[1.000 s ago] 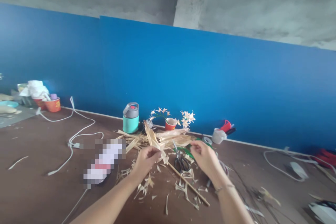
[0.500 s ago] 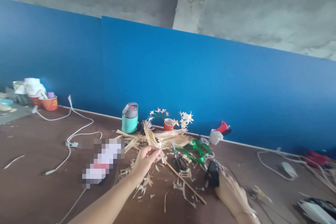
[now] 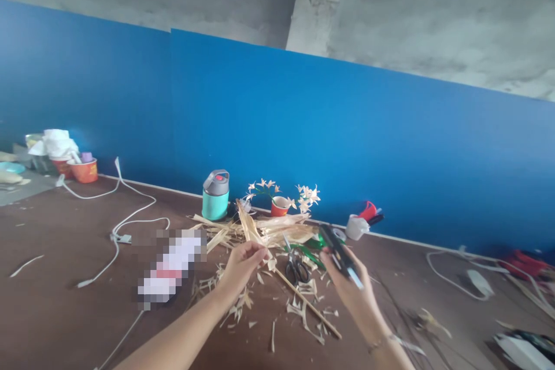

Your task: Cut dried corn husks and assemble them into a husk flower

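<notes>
My left hand is closed in a pinch above the dried husks; what its fingertips hold is too small to make out. A black glue gun with a pale stick at its back end is gripped in my right hand, tilted over the table. Between my hands lie black-handled scissors and a thin wooden stick. Dried pale husks are heaped just beyond my fingers. Green ribbon lies partly hidden behind the glue gun.
Behind the husks stand a teal flask and a red cup beside pale husk flowers. A white cup with pens is at right. White cables and a blurred-out white object lie left. A blue partition closes the back.
My right hand has lifted the glue gun from the table and brought it up and left, swinging it over the green ribbon. My left hand has stayed almost still.
</notes>
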`<state>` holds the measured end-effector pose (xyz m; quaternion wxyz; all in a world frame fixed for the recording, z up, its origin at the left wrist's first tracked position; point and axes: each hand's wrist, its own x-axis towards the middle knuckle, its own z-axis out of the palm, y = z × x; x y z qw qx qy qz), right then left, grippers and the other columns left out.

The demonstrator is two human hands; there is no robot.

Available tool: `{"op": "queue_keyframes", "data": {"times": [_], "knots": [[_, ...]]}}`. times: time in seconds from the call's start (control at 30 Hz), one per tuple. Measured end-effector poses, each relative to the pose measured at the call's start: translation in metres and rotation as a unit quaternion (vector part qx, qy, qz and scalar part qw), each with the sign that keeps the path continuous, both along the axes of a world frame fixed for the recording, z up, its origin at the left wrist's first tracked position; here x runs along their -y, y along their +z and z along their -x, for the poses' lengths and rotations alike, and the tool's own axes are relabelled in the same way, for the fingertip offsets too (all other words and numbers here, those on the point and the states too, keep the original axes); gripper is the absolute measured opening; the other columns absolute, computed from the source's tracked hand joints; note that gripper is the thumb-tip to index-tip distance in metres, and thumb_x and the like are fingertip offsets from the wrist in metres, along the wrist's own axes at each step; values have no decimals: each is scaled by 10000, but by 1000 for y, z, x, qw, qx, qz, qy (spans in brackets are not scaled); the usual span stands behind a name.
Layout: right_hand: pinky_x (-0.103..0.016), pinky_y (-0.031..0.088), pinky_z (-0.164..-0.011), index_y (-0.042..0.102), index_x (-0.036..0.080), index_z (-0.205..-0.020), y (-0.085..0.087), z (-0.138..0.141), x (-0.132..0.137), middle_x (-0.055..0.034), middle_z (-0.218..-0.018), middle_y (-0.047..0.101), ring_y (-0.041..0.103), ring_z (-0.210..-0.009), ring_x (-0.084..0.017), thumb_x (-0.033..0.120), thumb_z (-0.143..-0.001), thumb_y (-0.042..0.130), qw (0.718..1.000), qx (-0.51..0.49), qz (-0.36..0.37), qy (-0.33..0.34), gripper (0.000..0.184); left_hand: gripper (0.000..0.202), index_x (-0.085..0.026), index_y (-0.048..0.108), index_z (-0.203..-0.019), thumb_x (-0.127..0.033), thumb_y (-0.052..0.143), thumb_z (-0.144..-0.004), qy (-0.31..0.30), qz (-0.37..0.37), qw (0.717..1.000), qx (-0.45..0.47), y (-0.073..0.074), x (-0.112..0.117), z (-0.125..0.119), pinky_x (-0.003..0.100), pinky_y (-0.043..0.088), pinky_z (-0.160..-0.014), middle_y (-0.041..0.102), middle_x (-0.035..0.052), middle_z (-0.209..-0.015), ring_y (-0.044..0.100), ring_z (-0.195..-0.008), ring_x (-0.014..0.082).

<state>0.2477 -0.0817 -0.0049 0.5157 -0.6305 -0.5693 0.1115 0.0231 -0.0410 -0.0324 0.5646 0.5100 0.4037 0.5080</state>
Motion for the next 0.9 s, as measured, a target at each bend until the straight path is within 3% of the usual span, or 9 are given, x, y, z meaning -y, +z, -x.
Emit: {"op": "queue_keyframes", "data": {"times": [0.07,0.2,0.5,0.9], "knots": [[-220,393,-431,615,154,-818,-7,23,-4,-14,-592,618,519,-464,-138,412,-741,592,995,-20,32,92,270,260,-147,642,-665,-404,631,-705,1,-1,1000,10,0,-1,1,217,407,-560,639,19,-640,536,-572,119],[-246,462,-600,621,166,-798,-23,54,-7,-40,-726,640,575,-651,-169,314,-764,577,984,53,-16,168,158,248,-143,644,-648,-385,642,-701,14,-11,1000,17,0,-3,2,207,400,-548,634,19,-623,531,-556,108],[-233,443,-593,555,187,-682,-34,64,-1,-21,-693,594,555,-635,-152,164,-750,526,978,132,-20,159,78,275,-142,638,-674,-413,683,-654,5,40,997,58,-3,-1,-2,191,378,-467,579,-16,-538,481,-456,76],[-242,441,-564,609,199,-738,-34,66,-1,-23,-699,603,554,-618,-157,219,-767,549,976,135,-53,162,69,269,-143,630,-679,-407,673,-651,1,33,999,42,-4,-1,-2,200,387,-484,583,-8,-548,510,-509,105]]}}
